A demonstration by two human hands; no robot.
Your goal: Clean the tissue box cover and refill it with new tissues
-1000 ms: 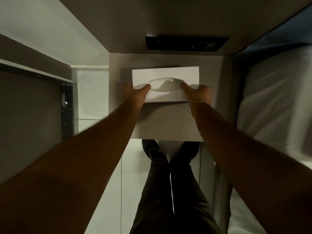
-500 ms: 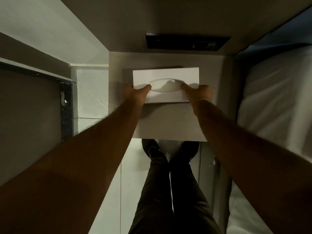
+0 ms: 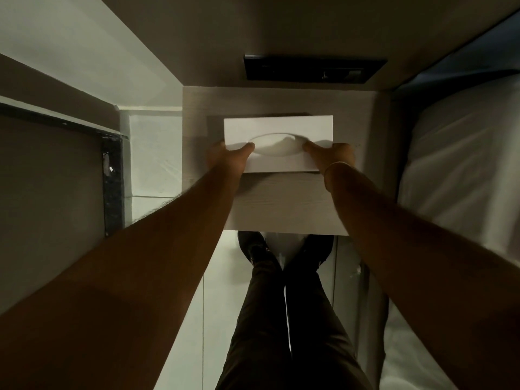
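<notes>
A white tissue box (image 3: 278,128) with an oval opening in its top sits over the small grey wooden bedside table (image 3: 284,204). My left hand (image 3: 225,159) grips its left end, thumb resting on top at the oval's left edge. My right hand (image 3: 334,156) grips the right end, thumb on top at the oval's right edge; a thin bracelet circles that wrist. A dark edge shows behind and under the box; I cannot tell whether it is a cover or shadow.
A white bed (image 3: 461,170) lies right of the table. A black wall panel (image 3: 313,68) is mounted behind the table. A dark-framed wall or door (image 3: 112,181) stands on the left. My legs and dark shoes (image 3: 281,257) stand on the pale floor.
Both hands keep their hold on the box. The box has shifted only slightly, a little lower and further from me on the table.
</notes>
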